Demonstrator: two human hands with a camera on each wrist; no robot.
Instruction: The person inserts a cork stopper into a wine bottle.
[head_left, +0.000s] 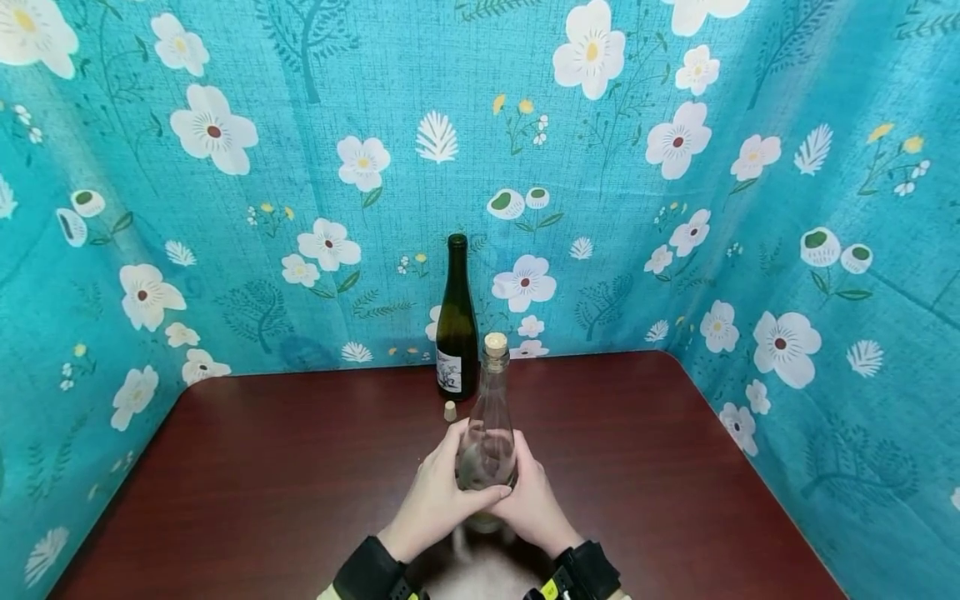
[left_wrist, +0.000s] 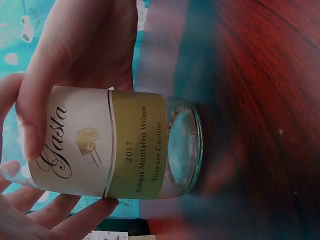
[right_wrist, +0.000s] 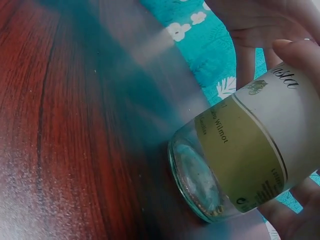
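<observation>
Both hands grip a clear glass wine bottle [head_left: 492, 400] around its body, one from each side, and it stands nearly upright with a cork [head_left: 495, 344] in its mouth. My left hand [head_left: 442, 493] has its fingers curled along the left side. From the right, my right hand [head_left: 536, 504] wraps the glass, and the thumbs meet at the front. A white and olive label [left_wrist: 82, 142] covers the bottle's lower body in the left wrist view. In the right wrist view, the thick glass base [right_wrist: 192, 175] is close over the tabletop.
A dark green wine bottle [head_left: 457, 333] with a pale picture label stands at the table's back edge. Near its foot is a small loose cork [head_left: 450, 412]. The reddish-brown table [head_left: 300, 467] is bordered by a turquoise flowered cloth [head_left: 300, 208] at the back and sides.
</observation>
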